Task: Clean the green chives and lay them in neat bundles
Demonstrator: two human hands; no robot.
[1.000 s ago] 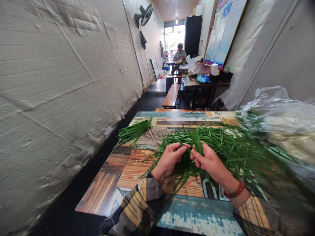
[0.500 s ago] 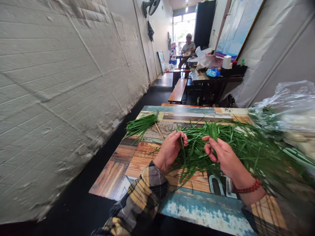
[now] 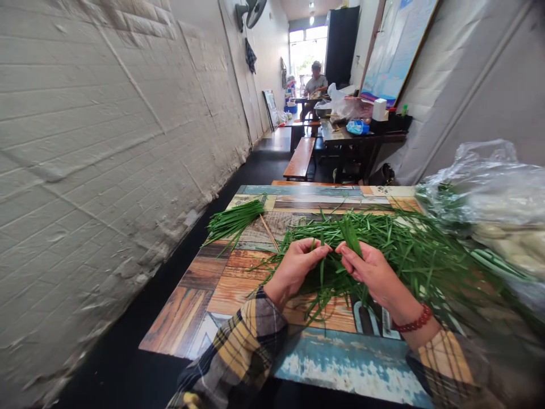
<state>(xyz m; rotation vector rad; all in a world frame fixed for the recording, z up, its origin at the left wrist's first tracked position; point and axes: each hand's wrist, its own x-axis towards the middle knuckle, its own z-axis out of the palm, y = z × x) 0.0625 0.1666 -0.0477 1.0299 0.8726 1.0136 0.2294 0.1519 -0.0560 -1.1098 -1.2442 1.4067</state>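
Observation:
A loose heap of long, flat green garlic chives [image 3: 395, 250] spreads over the wood-patterned table [image 3: 238, 289]. My left hand [image 3: 298, 264] is closed at the heap's near left side, pinching a chive blade between thumb and fingers. My right hand [image 3: 368, 267], with a red bead bracelet [image 3: 415, 321] at the wrist, grips a small bunch of chives [image 3: 349, 236] that stands up from the fist. The fingertips of both hands nearly meet. Further left lies a neat bundle of chives [image 3: 236, 218], its blades lined up, with a thin brown stick [image 3: 269, 232] beside it.
Clear plastic bags [image 3: 485, 182] with pale contents stand at the table's right. Beyond are a wooden bench [image 3: 300, 158] and another table [image 3: 340, 133] carrying bags and a blue packet [image 3: 357, 126]. A person [image 3: 315, 85] sits at the far end. A white wall [image 3: 106, 142] runs along the left.
My two hands have come closer together, their fingertips now almost touching. The right hand still holds its small bunch. The whole view has shifted slightly.

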